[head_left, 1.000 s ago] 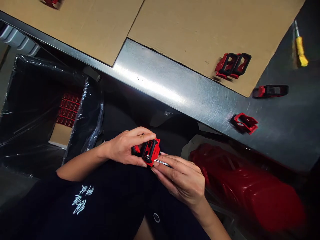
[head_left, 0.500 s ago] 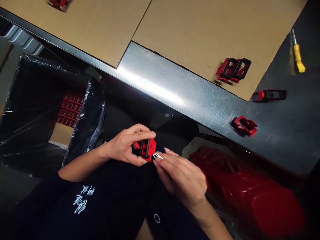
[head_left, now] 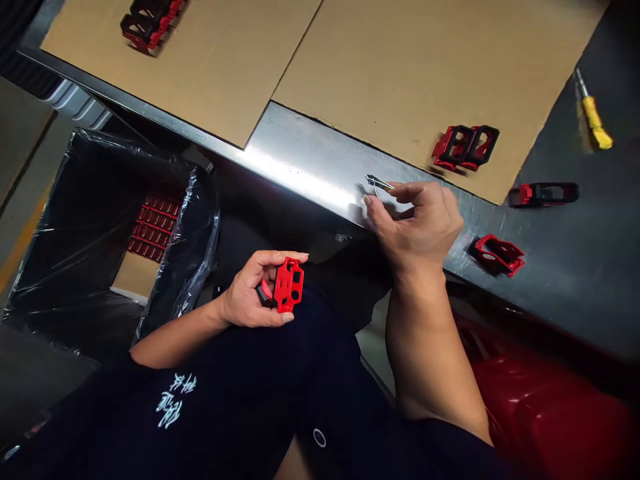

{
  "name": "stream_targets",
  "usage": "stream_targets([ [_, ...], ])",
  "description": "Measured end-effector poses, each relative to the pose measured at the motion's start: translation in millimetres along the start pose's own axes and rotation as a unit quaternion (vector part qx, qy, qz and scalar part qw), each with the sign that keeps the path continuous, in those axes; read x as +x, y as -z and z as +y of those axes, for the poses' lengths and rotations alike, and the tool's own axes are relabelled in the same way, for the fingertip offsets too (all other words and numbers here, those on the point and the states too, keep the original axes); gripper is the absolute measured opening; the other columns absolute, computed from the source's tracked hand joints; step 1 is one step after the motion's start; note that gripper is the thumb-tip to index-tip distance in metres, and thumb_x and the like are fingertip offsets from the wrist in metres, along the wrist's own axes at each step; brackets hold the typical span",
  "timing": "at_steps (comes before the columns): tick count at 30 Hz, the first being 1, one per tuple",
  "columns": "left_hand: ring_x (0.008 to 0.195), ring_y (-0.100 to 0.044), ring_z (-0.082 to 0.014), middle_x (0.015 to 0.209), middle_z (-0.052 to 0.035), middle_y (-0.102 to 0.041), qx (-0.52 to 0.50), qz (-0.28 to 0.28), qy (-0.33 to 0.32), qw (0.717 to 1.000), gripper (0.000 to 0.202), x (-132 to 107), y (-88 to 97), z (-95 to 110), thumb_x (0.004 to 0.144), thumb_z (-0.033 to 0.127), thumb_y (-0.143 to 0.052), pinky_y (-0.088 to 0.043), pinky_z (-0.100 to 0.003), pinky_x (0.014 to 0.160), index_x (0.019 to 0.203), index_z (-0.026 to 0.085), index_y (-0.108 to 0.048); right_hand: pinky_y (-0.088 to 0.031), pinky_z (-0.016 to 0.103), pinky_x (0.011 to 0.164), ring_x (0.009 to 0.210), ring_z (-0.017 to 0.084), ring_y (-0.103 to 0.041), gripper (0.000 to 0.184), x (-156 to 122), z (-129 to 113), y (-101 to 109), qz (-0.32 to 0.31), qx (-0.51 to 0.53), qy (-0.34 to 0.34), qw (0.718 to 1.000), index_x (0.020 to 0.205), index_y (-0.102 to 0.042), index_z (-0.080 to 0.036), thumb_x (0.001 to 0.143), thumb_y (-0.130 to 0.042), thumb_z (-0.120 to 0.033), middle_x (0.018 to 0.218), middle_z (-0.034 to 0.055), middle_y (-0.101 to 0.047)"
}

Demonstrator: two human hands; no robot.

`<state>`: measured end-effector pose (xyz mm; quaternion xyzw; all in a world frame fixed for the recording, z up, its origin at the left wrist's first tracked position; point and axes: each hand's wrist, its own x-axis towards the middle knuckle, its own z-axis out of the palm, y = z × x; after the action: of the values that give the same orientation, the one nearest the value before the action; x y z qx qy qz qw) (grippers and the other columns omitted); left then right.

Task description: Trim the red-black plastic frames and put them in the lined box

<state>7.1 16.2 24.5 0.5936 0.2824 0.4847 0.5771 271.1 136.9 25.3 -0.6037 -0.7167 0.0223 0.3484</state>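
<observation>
My left hand (head_left: 255, 293), fingers closed on its sides, holds a red plastic bracket (head_left: 289, 285) with several cut-outs, its flat face turned up. A black-and-red part (head_left: 265, 292) sits behind the bracket against the palm. Over the metal table edge, my right hand (head_left: 423, 223) is curled with thumb and forefinger near each other. From those fingers sticks out a slim, shiny metal piece (head_left: 383, 183) with a dark tip and a thin curved light strand below it. Its exact kind cannot be made out.
Cardboard sheets (head_left: 370, 80) cover much of the metal table (head_left: 310, 153). Red-and-black brackets (head_left: 465, 147) stand on them, others (head_left: 150, 23) at far left, and loose ones (head_left: 500, 255) at right. A yellow-handled screwdriver (head_left: 595, 123) lies beyond. A plastic-lined bin (head_left: 75, 220) holds rows of red parts.
My right hand has moved away from the bracket, up and right to the table edge, with the slim metal piece. My left hand has turned the bracket so its red face shows.
</observation>
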Motion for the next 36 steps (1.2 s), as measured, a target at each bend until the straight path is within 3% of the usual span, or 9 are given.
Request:
stream_targets([
  [7,0.067,-0.060,-0.0026,0.149,-0.0201,-0.053,-0.014,0.004,-0.011,1.000,0.077,-1,-1.1,4,0.077,0.011,-0.081,-0.055,-0.015,0.059,0.139,0.029,-0.040,-0.053,0.045,0.078,0.086,0.028,-0.062,0.018,13,3,-22,-0.022,-0.013,-0.054,0.998,0.085,-0.062,-0.024,0.084,-0.078,-0.032,0.086,0.0068,-0.071],
  [15,0.082,-0.067,-0.0096,0.146,-0.0210,-0.055,0.032,0.003,-0.062,0.998,0.084,2,-0.3,2,0.076,0.011,-0.083,-0.058,-0.021,0.065,0.144,0.031,-0.038,-0.053,0.048,0.081,0.084,0.028,-0.065,0.014,10,7,-18,0.000,-0.010,-0.046,0.999,0.081,-0.066,-0.024,0.088,-0.074,-0.033,0.094,0.0076,-0.078],
  [20,0.074,-0.067,-0.0066,0.149,-0.0224,-0.054,0.037,-0.002,-0.073,0.997,0.089,3,0.0,2,0.075,0.010,-0.083,-0.058,-0.020,0.063,0.147,0.033,-0.036,-0.053,0.051,0.088,0.092,0.030,-0.068,0.012,14,8,-18,0.009,-0.010,-0.031,0.999,0.083,-0.068,-0.024,0.087,-0.076,-0.033,0.101,0.0088,-0.078],
  [23,0.103,-0.074,-0.0201,0.146,-0.0224,-0.058,0.101,0.011,-0.106,0.989,0.089,3,1.6,3,0.074,0.014,-0.086,-0.064,-0.030,0.076,0.148,0.030,-0.037,-0.052,0.053,0.094,0.102,0.032,-0.070,0.014,3,-13,1,0.064,0.013,-0.006,0.998,0.088,-0.071,-0.023,0.085,-0.078,-0.035,0.110,0.0120,-0.077],
  [25,0.124,-0.068,-0.0276,0.144,-0.0231,-0.060,0.168,0.012,-0.143,0.975,0.090,2,3.2,4,0.073,0.016,-0.087,-0.064,-0.033,0.084,0.148,0.026,-0.038,-0.055,0.048,0.090,0.090,0.027,-0.073,0.006,-14,-40,23,0.059,0.083,-0.007,0.995,0.090,-0.074,-0.023,0.088,-0.073,-0.029,0.100,0.0089,-0.079],
  [27,0.126,-0.068,-0.0268,0.144,-0.0241,-0.060,0.224,0.004,-0.171,0.959,0.091,2,4.3,4,0.072,0.017,-0.088,-0.064,-0.029,0.082,0.148,0.023,-0.038,-0.059,0.036,0.075,0.078,0.020,-0.073,0.012,-37,-70,45,-0.126,0.237,-0.059,0.961,0.100,-0.076,-0.023,0.089,-0.070,-0.023,0.091,0.0053,-0.078],
  [29,0.118,-0.073,-0.0231,0.144,-0.0238,-0.061,0.260,-0.002,-0.189,0.947,0.088,2,4.2,3,0.075,0.021,-0.087,-0.063,-0.024,0.077,0.148,0.023,-0.038,-0.056,0.026,0.058,0.066,0.016,-0.070,0.019,-57,-95,59,-0.284,0.345,-0.105,0.889,0.104,-0.077,-0.021,0.086,-0.071,-0.020,0.082,0.0032,-0.077],
  [31,0.111,-0.076,-0.0202,0.144,-0.0229,-0.062,0.278,-0.006,-0.208,0.938,0.080,4,2.7,2,0.080,0.028,-0.084,-0.062,-0.023,0.074,0.146,0.023,-0.039,-0.048,0.022,0.048,0.053,0.012,-0.062,0.013,-70,-111,63,-0.318,0.372,-0.149,0.859,0.094,-0.079,-0.019,0.084,-0.071,-0.020,0.067,-0.0001,-0.071],
  [36,0.093,-0.078,-0.0157,0.141,-0.0218,-0.065,0.318,-0.019,-0.230,0.919,0.063,8,-2.2,0,0.087,0.035,-0.077,-0.058,-0.021,0.063,0.139,0.023,-0.043,-0.039,0.020,0.043,0.042,0.008,-0.050,0.018,-76,-115,57,-0.304,0.370,-0.184,0.858,0.076,-0.078,-0.018,0.089,-0.066,-0.021,0.053,-0.0022,-0.065],
])
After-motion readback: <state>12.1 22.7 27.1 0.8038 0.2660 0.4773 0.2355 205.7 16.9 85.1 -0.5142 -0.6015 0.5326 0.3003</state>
